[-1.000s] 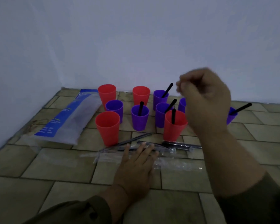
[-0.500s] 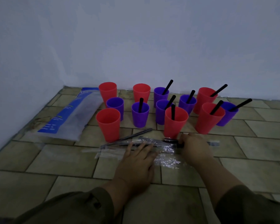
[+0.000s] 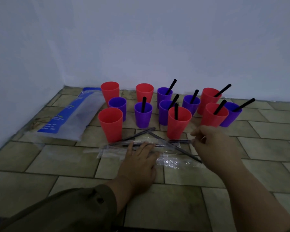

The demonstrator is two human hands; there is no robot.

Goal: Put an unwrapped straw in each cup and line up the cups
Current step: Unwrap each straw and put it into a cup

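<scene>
Several red and purple cups stand clustered on the tiled floor by the wall. Most hold a black straw, like the front red cup (image 3: 178, 122). The left red cup (image 3: 110, 123), the purple cup (image 3: 117, 106) behind it and the two back red cups (image 3: 110, 91) (image 3: 144, 92) hold none. A pile of wrapped straws (image 3: 141, 144) in clear plastic lies in front of the cups. My left hand (image 3: 138, 163) lies flat on the pile, fingers spread. My right hand (image 3: 214, 144) pinches the end of one wrapped straw (image 3: 180, 141) just right of the front red cup.
A blue and white plastic bag (image 3: 69, 116) lies on the floor left of the cups. Loose clear wrappers (image 3: 174, 162) sit between my hands. The white wall closes the back and left; open tiles stretch to the right and toward me.
My right hand dropped from above the cups to the floor and took hold of a wrapped straw, then drew it slightly right. My left hand stayed pressed on the pile.
</scene>
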